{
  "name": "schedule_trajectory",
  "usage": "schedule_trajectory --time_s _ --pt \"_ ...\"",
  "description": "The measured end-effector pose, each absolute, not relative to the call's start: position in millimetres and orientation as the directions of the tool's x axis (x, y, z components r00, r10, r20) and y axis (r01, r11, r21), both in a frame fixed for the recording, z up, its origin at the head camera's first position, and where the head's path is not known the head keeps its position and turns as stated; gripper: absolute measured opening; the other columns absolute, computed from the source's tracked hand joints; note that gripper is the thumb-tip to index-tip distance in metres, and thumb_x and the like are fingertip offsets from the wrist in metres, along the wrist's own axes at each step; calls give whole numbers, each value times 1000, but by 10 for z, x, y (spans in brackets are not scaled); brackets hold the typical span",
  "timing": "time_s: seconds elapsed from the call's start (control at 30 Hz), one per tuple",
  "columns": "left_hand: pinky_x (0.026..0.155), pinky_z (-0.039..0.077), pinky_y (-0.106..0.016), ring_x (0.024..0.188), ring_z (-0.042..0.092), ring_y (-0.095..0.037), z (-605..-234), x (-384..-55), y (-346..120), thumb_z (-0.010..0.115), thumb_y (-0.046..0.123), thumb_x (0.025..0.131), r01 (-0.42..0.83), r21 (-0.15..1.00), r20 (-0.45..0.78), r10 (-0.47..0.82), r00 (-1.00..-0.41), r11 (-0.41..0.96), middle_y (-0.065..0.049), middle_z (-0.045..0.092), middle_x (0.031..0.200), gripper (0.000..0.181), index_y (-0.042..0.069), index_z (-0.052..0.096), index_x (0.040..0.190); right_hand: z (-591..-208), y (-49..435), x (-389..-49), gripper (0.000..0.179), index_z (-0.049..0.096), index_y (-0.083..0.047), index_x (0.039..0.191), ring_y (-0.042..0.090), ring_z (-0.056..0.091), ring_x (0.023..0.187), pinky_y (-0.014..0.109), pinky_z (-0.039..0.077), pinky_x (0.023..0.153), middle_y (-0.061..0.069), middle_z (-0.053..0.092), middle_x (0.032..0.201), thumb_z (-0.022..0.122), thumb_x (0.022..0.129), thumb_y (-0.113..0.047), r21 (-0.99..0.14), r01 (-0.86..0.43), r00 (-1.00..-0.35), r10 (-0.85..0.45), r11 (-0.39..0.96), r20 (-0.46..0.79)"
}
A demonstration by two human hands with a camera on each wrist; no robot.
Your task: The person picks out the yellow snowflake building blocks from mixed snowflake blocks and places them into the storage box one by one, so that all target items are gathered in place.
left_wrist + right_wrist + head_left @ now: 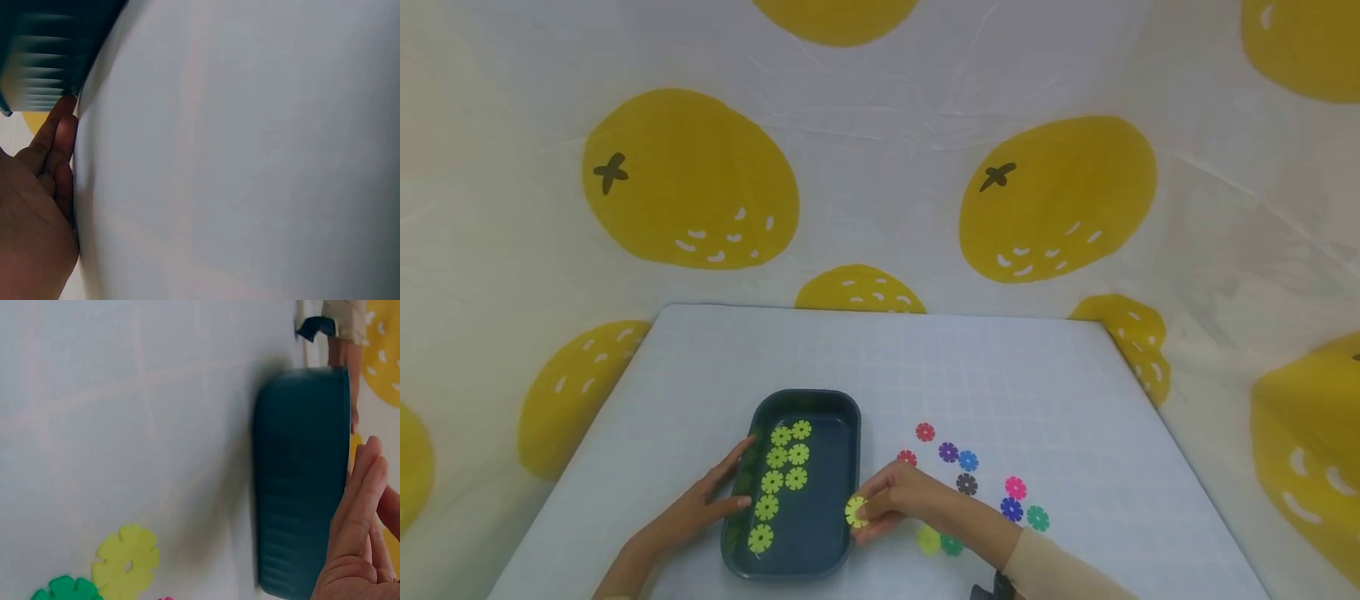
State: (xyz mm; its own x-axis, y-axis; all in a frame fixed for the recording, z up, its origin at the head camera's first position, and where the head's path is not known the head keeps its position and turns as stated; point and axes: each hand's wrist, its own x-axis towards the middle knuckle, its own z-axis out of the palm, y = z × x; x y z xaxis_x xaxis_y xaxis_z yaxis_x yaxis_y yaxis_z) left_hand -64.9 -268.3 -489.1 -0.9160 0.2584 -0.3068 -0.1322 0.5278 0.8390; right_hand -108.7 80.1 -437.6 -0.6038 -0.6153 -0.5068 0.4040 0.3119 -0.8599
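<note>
A dark teal tray (820,533) stands on the table, with several yellow-green notched plastic discs (772,482) laid in two columns along its left part. Between thumb and fingers, my right hand (891,497) pinches another yellow notched disc (855,512) at the tray's right rim. That disc is hidden from the right wrist view, where the hand (359,531) shows beside the tray wall (300,481). On the tray's left side, my left hand (703,502) rests with its fingers extended against it. The left wrist view shows those fingertips (67,106) by the tray's ribbed wall (44,62).
Right of the tray lie loose notched discs: red (925,432), purple (948,452), light blue (967,461), black (967,484), pink (1016,487), dark blue (1011,509), green (1037,517) and yellow (928,540). A white cloth (737,350) covers the table. Behind hangs a fruit-printed curtain (880,167).
</note>
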Motion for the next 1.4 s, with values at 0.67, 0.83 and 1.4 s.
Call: schedule_trajectory --time_s 0.67,0.83,1.4 --pt "114 8 -73 151 4 -44 -4870 -650 -2659 66 38 94 -111 830 -287 249 -925 546 -10 4 168 85 37 12 159 -4168 421 -1288 11 79 -6 97 25 76 73 20 58 59 16 76 83 73 88 -7 -863 339 -559 -658 374 -504" --pt "113 8 -74 150 3 -47 -4884 -649 -2663 66 35 95 -98 835 -276 258 -926 542 -14 4 167 85 34 12 160 -4113 314 -1340 11 79 -5 97 24 76 73 22 59 61 15 76 82 72 87 -5 -862 310 -534 -676 402 -507" --pt "112 8 -76 151 1 -47 -4890 -659 -2675 64 35 96 -109 837 -289 265 -920 536 -14 3 167 83 35 10 160 -3960 -3 -1458 16 77 0 101 25 75 68 23 59 56 15 76 80 71 86 1 -878 220 -454 -752 426 -478"
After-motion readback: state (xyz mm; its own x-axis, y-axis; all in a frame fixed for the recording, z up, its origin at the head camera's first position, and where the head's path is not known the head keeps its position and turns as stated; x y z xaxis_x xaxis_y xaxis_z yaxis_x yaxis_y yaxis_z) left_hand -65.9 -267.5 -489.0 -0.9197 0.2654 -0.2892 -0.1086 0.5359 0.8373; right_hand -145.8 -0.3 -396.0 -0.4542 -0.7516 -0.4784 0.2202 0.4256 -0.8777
